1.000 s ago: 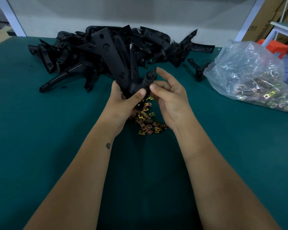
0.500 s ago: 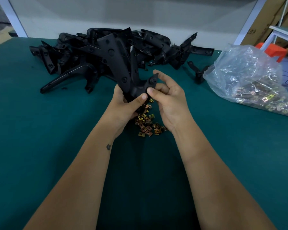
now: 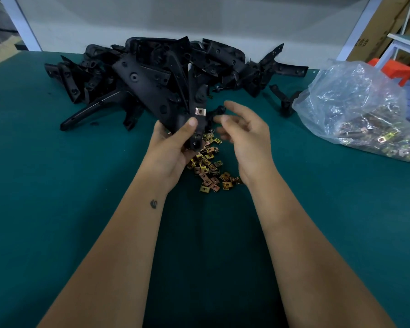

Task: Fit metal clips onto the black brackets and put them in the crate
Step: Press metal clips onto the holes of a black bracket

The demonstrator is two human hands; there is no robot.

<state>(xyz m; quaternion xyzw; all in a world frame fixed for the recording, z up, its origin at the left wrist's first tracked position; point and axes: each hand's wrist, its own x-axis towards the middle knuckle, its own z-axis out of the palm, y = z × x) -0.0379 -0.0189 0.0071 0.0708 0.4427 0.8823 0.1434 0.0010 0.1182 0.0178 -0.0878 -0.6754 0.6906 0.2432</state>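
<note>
Right hand (image 3: pixel 244 136) has let go of the bracket (image 3: pixel 152 91) & hangs beside it, fingers loose, while left hand (image 3: pixel 173 143) grips bracket w/ clip (image 3: pixel 200 111) fitted, above loose clips (image 3: pixel 210 166) on table (image 3: pixel 57 185).

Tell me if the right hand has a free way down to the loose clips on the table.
Probably yes. The right hand is open and holds nothing, and it hovers just right of the loose clips. The left hand and its bracket cover only the pile's upper left; the near right side lies bare.
</note>
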